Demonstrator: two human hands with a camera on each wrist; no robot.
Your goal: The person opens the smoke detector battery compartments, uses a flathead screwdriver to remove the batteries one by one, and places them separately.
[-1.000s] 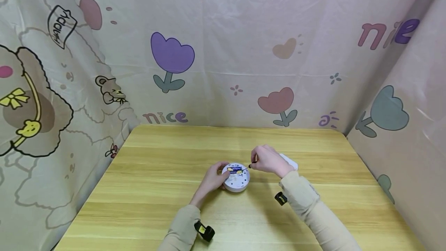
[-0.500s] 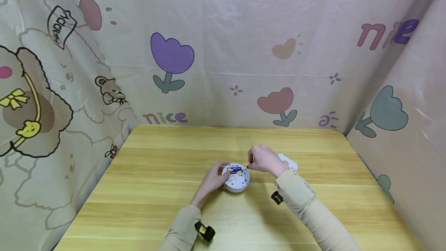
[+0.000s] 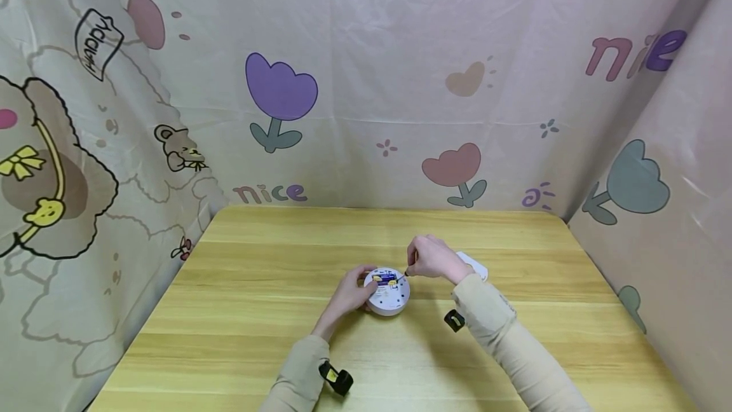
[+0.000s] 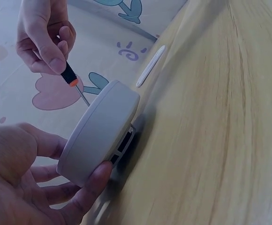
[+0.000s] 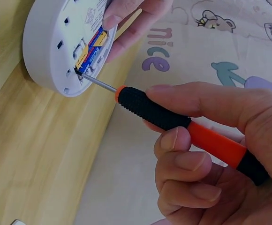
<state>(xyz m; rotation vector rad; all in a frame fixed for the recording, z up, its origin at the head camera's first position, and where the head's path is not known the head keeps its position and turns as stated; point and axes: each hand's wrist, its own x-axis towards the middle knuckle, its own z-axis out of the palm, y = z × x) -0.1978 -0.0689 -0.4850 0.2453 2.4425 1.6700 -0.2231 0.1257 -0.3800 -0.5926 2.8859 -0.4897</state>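
A round white battery-powered device [image 3: 389, 302], resembling a smoke alarm, is gripped by my left hand [image 3: 347, 291]. Its thumb lies over the top face and the fingers wrap its side and underside, which the left wrist view shows tilted. Blue and yellow batteries [image 5: 90, 52] sit in a recess of the face. My right hand [image 3: 433, 257] holds a small screwdriver [image 5: 150, 110] with a black and orange handle, thumb and fingers around the grip. The metal shaft slants down to the end of the battery recess, its tip right at the battery's end.
A flat white plate [image 3: 479, 267] lies on the wooden table [image 3: 257, 310] just beyond my right wrist. Black wrist-worn devices [image 3: 336, 380] are on both forearms. A printed fabric curtain [image 3: 354, 81] stands behind the table and along both sides.
My right hand has shifted slightly left with the screwdriver, closer to the device, and its grip has changed a little. The left hand and the device stay in place.
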